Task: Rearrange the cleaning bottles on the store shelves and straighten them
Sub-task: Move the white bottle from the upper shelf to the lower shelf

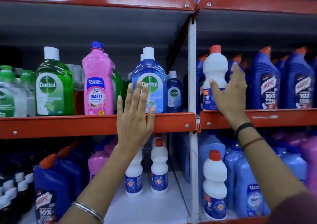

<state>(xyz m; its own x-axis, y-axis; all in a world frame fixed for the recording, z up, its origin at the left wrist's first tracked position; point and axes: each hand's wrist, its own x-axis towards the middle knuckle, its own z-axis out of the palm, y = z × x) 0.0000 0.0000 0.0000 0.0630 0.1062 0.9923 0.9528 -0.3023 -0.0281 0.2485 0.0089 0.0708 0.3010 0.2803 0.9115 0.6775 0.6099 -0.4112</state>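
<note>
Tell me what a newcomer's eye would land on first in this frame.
Probably the two raised hands at the middle shelf: the left hand is spread flat in front of the big blue Dettol bottle, and the right hand is open around the white bottle with a red cap, which stands among dark blue Harpic bottles. Next comes the pink Shakti bottle, bright between green bottles on the left.

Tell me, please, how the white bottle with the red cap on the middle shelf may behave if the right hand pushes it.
The white bottle is tall with a narrow waist, so a high push probably tips it. It stands at the shelf's front edge and might fall off.
</note>
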